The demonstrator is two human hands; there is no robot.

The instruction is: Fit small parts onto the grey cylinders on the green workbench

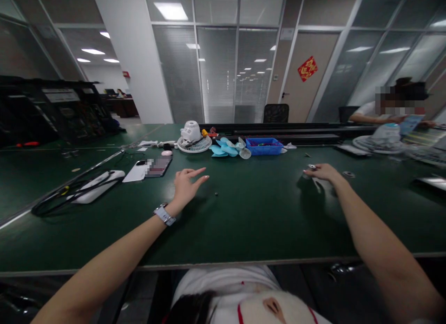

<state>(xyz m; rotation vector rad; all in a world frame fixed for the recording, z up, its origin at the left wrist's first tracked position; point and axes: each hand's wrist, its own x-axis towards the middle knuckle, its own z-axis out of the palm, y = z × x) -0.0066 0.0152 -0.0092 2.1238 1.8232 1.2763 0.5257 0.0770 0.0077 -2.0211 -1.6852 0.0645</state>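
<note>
Green, smooth tabletop [244, 235] up close, and the left hand [186, 184] hovers over it, thumb and index finger parted, holding nothing; a tiny dark piece [216, 194] lies just to its right. Over on the right side, the right hand [324, 172] pinches a small, shiny metallic part [311, 167], slightly blurred, between its fingertips. Farther back: rounded pale-blue blades [226, 148], a rectangular blue plastic basket [264, 149], a white slatted fan [191, 133].

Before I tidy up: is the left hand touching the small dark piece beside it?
Apart: the head view shows green tabletop between left hand and small dark piece.
</note>
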